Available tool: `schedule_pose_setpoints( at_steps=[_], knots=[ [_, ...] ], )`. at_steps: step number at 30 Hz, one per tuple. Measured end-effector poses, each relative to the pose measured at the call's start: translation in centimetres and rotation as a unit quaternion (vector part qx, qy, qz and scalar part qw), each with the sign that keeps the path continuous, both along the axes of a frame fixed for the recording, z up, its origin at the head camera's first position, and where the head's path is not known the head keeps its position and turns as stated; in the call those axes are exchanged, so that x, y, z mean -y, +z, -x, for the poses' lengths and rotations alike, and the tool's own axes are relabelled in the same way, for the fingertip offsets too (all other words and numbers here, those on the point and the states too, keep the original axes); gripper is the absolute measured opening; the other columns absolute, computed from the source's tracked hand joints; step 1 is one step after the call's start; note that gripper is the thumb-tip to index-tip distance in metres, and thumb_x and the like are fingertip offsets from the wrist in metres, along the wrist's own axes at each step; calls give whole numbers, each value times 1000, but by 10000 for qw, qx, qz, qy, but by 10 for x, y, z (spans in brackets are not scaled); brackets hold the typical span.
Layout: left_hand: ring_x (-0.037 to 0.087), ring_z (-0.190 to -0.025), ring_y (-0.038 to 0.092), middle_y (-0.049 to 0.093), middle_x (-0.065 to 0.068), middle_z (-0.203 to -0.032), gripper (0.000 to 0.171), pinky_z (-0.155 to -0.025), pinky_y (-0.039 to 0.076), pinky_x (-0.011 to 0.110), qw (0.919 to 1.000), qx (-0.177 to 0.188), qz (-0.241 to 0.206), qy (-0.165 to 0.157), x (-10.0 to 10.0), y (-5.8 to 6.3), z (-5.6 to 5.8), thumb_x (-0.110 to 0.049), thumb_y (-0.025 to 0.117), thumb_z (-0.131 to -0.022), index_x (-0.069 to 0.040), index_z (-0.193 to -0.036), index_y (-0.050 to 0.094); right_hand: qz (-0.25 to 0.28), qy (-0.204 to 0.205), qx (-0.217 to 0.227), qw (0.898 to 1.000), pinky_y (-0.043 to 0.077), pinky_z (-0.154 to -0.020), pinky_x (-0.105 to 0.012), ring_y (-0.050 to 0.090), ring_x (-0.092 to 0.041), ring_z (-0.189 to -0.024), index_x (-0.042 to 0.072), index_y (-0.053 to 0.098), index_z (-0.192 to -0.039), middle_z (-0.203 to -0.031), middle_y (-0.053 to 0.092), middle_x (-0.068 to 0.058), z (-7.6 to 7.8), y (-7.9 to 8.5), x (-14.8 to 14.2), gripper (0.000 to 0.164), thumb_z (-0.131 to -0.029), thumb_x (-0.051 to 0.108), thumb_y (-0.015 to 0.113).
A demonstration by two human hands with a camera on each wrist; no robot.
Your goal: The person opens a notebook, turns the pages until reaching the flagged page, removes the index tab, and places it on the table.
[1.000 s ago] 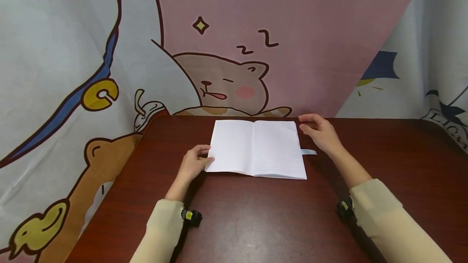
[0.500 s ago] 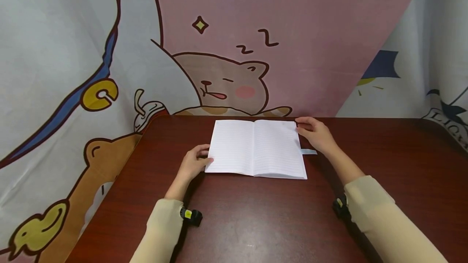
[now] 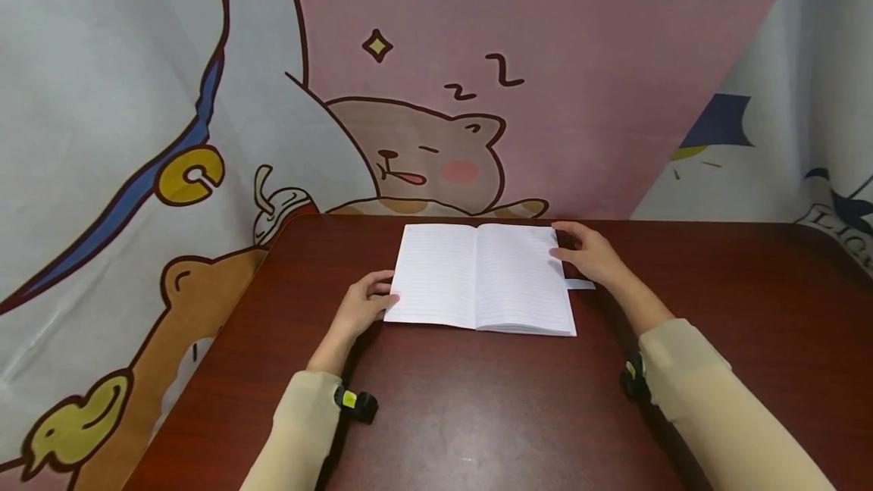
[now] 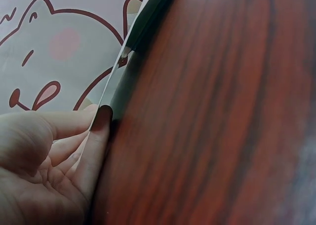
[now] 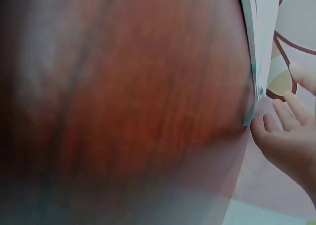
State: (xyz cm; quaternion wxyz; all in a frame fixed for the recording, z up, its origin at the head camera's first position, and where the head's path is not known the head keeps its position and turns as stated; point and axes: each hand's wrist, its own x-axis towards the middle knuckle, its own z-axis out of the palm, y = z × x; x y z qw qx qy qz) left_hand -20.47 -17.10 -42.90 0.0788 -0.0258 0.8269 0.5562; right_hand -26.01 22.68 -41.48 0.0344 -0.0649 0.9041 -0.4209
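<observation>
An open notebook with lined, unwritten pages lies on the table. My left hand pinches its left edge, thumb on the page side. In the left wrist view the left fingers hold the thin cover edge between them. My right hand is at the upper right edge, its thumb overlapping the page and a fingertip by the corner. The right wrist view shows the right fingers spread and loosely bent beside the page stack. A pale blue strip sticks out from the notebook's right side.
The dark reddish wooden table reaches back to a cloth backdrop printed with cartoon animals. Dark wrist cameras are strapped on by the cream sleeves.
My right hand has moved left and slightly down, from beside the notebook to its upper right edge, the thumb coming over the page. The left hand has kept its hold.
</observation>
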Motion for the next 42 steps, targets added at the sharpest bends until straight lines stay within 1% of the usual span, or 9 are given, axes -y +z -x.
schedule_pose_setpoints(
  at_steps=[3, 4, 7, 11, 15, 18, 24, 35, 42],
  knots=[
    [14, -86, 65, 65, 24, -122, 48, -71, 56, 27, 10000, 19, -13, 15, 1, -3, 1, -4, 68, -92, -5, -138, 55, -143, 97, 206, 9996, 26, -116, -62, 27, -49, -145, 3, 36, -151, -157, 31, -29, 3, -2, -2, 65, -96, 19, 65],
    [14, -87, 65, 66, 23, -122, 48, -70, 56, 26, 10000, 8, -31, 18, 3, -9, 4, -5, 68, -92, -7, -138, 56, -204, 113, 271, 9994, 25, -116, -64, 26, -50, -146, 4, 35, -153, -158, 29, -29, 4, -3, -1, 67, -96, 20, 65],
    [15, -89, 66, 65, 23, -122, 47, -71, 57, 26, 10000, 10, -88, -23, 4, -10, 4, -5, 68, -93, -6, -139, 55, -433, 193, 347, 9983, 24, -114, -68, 25, -51, -145, 7, 31, -155, -158, 27, -30, 6, -5, -2, 71, -96, 25, 66],
    [14, -89, 66, 64, 24, -122, 48, -71, 57, 27, 9998, -16, -148, -96, 5, -11, 4, -5, 68, -93, -4, -139, 55, -520, 342, 326, 9975, 24, -114, -68, 26, -52, -145, 4, 31, -154, -158, 28, -31, 8, -9, -4, 72, -96, 26, 66],
    [12, -87, 65, 65, 22, -122, 49, -72, 56, 26, 9999, 25, -147, -51, 5, -10, 3, -6, 68, -93, -7, -139, 55, -526, 414, 329, 9972, 24, -114, -68, 26, -52, -144, 3, 32, -154, -157, 28, -32, 10, -12, -6, 68, -97, 22, 64],
    [12, -87, 65, 66, 21, -122, 49, -71, 56, 26, 9999, 47, -144, 5, 5, -9, 3, -6, 69, -92, -9, -139, 56, -537, 329, 374, 9973, 23, -114, -68, 25, -52, -145, 5, 34, -153, -157, 29, -32, 11, -14, -6, 66, -97, 20, 64],
    [13, -88, 66, 65, 23, -122, 48, -70, 56, 26, 9998, 11, -169, -73, 4, -10, 4, -6, 68, -93, -6, -139, 55, -564, 123, 384, 9976, 23, -113, -69, 24, -52, -145, 5, 38, -152, -156, 30, -32, 11, -13, -8, 64, -95, 16, 67],
    [13, -88, 65, 65, 22, -123, 49, -73, 57, 27, 9998, 61, -164, -84, 4, -9, 3, -6, 68, -93, -8, -140, 54, -606, 150, 431, 9971, 24, -114, -68, 25, -53, -144, 6, 36, -153, -156, 30, -33, 9, -12, -6, 65, -96, 14, 66],
    [12, -88, 66, 65, 22, -124, 49, -73, 57, 27, 9997, 82, -201, -77, 5, -9, 4, -6, 69, -93, -8, -139, 55, -470, 186, 459, 9977, 21, -116, -66, 23, -50, -147, 6, 32, -155, -158, 29, -29, 9, -13, -7, 67, -96, 11, 63]
  ],
)
